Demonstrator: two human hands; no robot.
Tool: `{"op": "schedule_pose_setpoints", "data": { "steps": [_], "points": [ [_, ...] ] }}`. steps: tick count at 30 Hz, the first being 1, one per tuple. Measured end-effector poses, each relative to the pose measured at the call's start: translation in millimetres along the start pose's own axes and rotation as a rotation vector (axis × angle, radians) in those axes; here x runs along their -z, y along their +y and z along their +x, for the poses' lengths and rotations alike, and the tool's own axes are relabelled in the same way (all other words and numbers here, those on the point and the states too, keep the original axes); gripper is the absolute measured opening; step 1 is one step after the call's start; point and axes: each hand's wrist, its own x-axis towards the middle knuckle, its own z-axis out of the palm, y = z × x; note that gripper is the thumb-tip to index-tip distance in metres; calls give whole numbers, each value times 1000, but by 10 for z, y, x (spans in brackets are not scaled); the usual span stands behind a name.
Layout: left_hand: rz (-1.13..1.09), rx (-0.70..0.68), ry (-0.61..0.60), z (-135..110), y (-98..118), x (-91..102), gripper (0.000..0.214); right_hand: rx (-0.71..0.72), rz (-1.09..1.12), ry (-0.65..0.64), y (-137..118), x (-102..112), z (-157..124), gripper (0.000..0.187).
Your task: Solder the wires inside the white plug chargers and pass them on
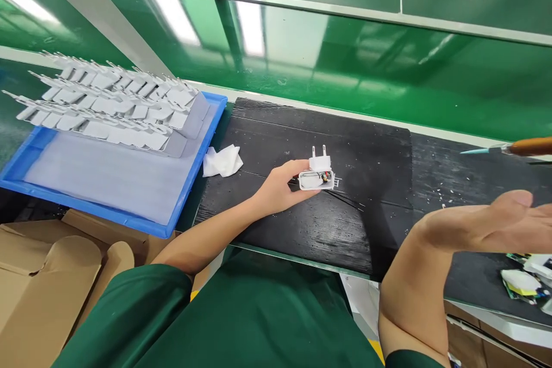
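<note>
your left hand [278,188] is pinching a small, open, white plastic charger housing [311,181] between thumb and fingers, over the middle of a black, scuffed work mat [276,126]. the housing's open side is facing you, its small electronic parts are showing inside, and a white plug block [319,163] with two metal prongs is projecting from its far side. your right hand [504,224] is extending to the right edge, its thumb standing apart from its spread fingers; the fingertips are running out of view. beyond it, a slim tool with an orange-brown handle and a pale blue tip [532,146] is pointing leftward. white and green circuit-board pieces [521,283] are lying nearer you, at the lower right. to your left, a blue plastic tray with a pale liner [196,169] is holding rows of white plug pieces with metal prongs [116,100]. a crumpled white tissue [223,161] is lying just beside the tray, and brown cardboard boxes [52,293] are standing below it. a glossy green surface [328,69] is stretching behind the mat.
</note>
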Motion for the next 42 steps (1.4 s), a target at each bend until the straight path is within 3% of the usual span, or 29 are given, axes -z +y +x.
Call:
{"op": "schedule_pose_setpoints", "data": {
  "steps": [6, 9, 11, 25, 34, 42],
  "points": [
    [87, -44, -38, -10, 72, 9, 40, 393, -124, -245, -364, -379, -290, 41],
    [80, -69, -76, -10, 114, 18, 39, 642, -138, -251, -426, -483, -324, 29],
    [52, -97, -97, -9, 135, 16, 38, 713, -137, -229, -428, -509, -304, 26],
    [48, -54, -191, -21, 116, 10, 34, 737, -85, -323, -437, -495, -265, 27],
    [40, -54, -175, -28, 135, 4, 42, 778, -108, -325, -422, -434, -222, 20],
    [52, 7, -184, -29, 158, 11, 44, 784, -70, -310, -397, -400, -214, 29]
  ]
}}
